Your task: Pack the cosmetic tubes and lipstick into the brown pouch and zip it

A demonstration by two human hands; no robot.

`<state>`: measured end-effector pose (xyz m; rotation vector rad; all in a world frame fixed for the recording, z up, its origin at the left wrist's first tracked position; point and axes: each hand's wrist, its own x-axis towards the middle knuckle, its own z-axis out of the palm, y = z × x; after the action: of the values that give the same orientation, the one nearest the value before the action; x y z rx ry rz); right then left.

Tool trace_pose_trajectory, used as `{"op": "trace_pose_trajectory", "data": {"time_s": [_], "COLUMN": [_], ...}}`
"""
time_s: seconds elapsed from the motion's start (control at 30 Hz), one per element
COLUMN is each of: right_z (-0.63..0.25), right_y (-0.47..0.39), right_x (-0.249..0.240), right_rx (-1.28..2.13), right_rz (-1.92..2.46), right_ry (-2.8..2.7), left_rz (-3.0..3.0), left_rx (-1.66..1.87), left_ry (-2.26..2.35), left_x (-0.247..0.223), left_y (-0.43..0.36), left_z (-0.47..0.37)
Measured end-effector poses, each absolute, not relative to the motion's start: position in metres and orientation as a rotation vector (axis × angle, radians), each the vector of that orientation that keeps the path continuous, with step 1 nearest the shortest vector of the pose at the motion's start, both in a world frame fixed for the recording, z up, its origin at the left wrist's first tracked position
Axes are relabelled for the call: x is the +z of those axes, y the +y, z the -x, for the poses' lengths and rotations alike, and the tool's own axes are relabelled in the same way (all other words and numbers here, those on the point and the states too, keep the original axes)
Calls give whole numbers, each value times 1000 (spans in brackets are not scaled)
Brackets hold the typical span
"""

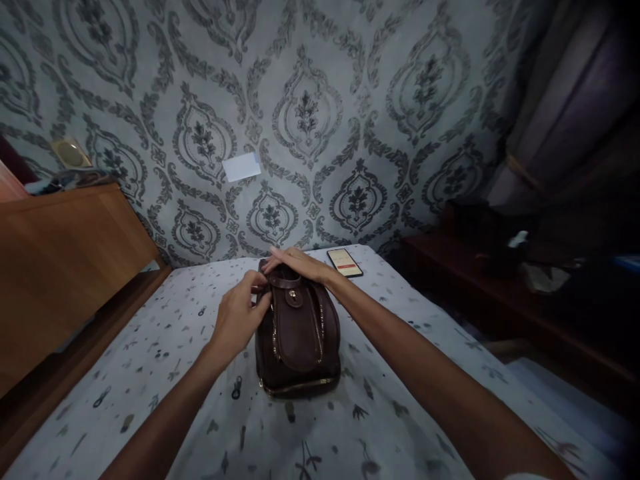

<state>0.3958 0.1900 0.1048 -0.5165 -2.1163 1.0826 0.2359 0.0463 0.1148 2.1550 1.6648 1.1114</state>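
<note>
A small dark brown leather handbag (pixel 300 333) stands upright on the bed. On its front are a flap with a gold-coloured clasp (pixel 293 295), gold zips down both sides and another zip along the bottom. My left hand (pixel 243 310) is at the bag's upper left edge, thumb and fingers closed on it; whatever small part lies between the fingertips is hidden. Across the top from the right reaches my right hand (pixel 297 262), its fingers bent over the far upper edge. The bag's back is out of sight.
The bed has a white patterned sheet (pixel 200 373). Behind the bag, to the right, lies a phone (pixel 345 263) with a lit screen. A wooden headboard or cabinet (pixel 75 247) rises at left. Patterned wallpaper with a white card (pixel 241 167) backs the bed. Dark furniture (pixel 475 300) stands at right.
</note>
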Motion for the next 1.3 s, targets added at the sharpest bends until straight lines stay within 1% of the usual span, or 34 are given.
{"op": "trace_pose_trajectory", "data": {"time_s": [0.17,0.37,0.6,0.9,1.13,1.3], "right_z": [-395,-394,-395,-397,-395,-401], "right_y": [189,190,191,188,192,198], "right_x": [106,107,106,109,107,102], "right_rx": [1087,1098,1125,1167,1246,1258], "right_rz": [520,510,518,511,521,537], "right_ry": [-2108,-2112,-2107,-2083,-1991,-1766], "left_rz": [-2305,-2318,-2254,-2159,-2457,-2434], "left_rx": [1075,1174,1213,1127,1071,916], "left_ry": [1721,1750,1591,1354,1444,1438], "left_x": [115,103,107,117,120,145], "left_y": [59,62,69,82,75,81], "left_z": [-242,-247,-237,-221,-227,-231]}}
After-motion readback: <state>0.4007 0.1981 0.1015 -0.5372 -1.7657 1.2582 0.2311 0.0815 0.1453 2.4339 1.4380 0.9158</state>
